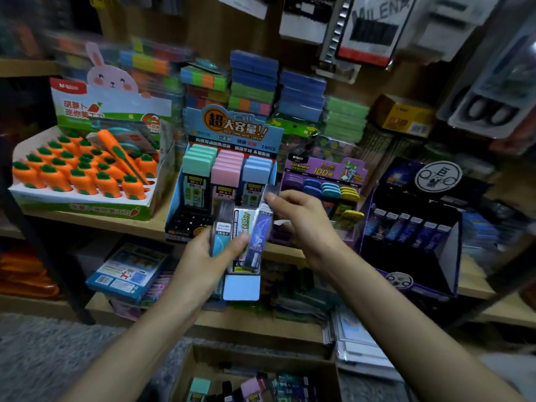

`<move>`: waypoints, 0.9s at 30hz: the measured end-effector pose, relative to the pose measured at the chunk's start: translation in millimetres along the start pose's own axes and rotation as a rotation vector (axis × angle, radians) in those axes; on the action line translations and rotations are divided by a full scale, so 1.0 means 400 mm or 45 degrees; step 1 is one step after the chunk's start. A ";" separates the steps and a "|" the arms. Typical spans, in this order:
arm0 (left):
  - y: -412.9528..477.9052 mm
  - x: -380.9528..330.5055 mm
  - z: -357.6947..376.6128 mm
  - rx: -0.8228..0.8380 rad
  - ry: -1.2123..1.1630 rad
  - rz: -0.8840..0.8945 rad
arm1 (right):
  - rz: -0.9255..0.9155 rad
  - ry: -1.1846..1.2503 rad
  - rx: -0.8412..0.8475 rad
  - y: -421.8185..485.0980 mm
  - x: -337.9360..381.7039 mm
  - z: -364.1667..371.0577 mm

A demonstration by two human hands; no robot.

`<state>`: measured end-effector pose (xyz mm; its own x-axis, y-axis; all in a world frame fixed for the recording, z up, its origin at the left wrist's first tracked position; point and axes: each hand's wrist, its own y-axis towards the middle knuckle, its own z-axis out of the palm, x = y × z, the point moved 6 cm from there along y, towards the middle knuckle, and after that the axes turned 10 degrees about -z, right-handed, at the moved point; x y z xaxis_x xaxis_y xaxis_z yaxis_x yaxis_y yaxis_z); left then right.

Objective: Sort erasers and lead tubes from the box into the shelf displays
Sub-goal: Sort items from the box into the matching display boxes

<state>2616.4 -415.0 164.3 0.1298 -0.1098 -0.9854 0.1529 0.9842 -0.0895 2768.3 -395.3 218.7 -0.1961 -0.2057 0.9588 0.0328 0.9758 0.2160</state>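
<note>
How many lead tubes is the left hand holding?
3 visible in the left hand: black tube leftmost, white-green tube in the middle, purple tube rightmost, its top pinched by the right hand. More may be hidden.

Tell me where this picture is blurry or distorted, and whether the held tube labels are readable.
Head view: corners smear and bend; centre sharper, so the 2B/0.7 label on the lead tubes in the left hand reads; light is dim, bluish.

The carrot shapes are orange with green tops. The display tubes have mint, pink and pale-blue caps. The held tube is violet-blue, seemingly lightning-streaked.
</note>
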 end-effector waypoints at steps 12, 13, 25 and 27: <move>0.022 0.024 0.154 0.065 -0.017 -0.032 | -0.268 -0.288 -0.483 -0.086 0.040 -0.474; 0.024 0.027 0.169 0.071 -0.018 -0.040 | -0.285 -0.372 -0.535 -0.089 0.037 -0.515; 0.034 0.054 0.267 0.095 -0.006 -0.069 | -0.288 -0.827 -0.471 -0.055 -0.077 -0.647; 0.033 0.055 0.271 0.099 -0.006 -0.065 | -0.306 -0.838 -0.419 -0.055 -0.077 -0.649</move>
<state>2727.6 -419.6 157.2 0.1247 -0.1602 -0.9792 0.2354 0.9635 -0.1277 3028.0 -429.7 232.3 -0.7735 -0.2221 0.5936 0.1849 0.8168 0.5465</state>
